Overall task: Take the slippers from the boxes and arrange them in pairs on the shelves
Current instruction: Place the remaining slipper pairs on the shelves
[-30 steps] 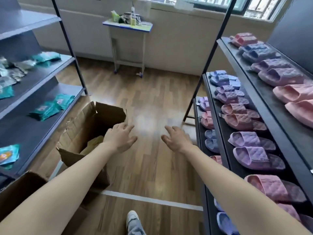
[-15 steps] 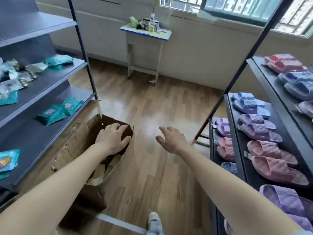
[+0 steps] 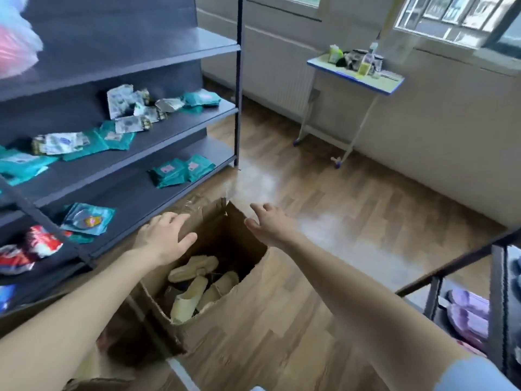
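An open cardboard box (image 3: 225, 320) stands on the wood floor in front of me, its rim torn. Several pale yellow slippers (image 3: 194, 268) lie jumbled inside it. My left hand (image 3: 163, 238) hovers over the box's left rim with fingers spread, holding nothing. My right hand (image 3: 267, 221) reaches over the far right corner of the box, fingers straight, empty too. At the lower right edge, purple slippers (image 3: 468, 311) sit on a low level of the dark slipper shelf (image 3: 496, 292).
A dark shelf unit (image 3: 158, 153) on the left carries teal and white packets, with red packets lower down. A small blue-edged table (image 3: 355, 77) with bottles stands by the far wall under the windows. Another cardboard box (image 3: 93, 382) is at the bottom left.
My view has swung left, so the slipper shelf has slid almost out of sight. Both hands have come over the box, whose yellow slippers are now visible.
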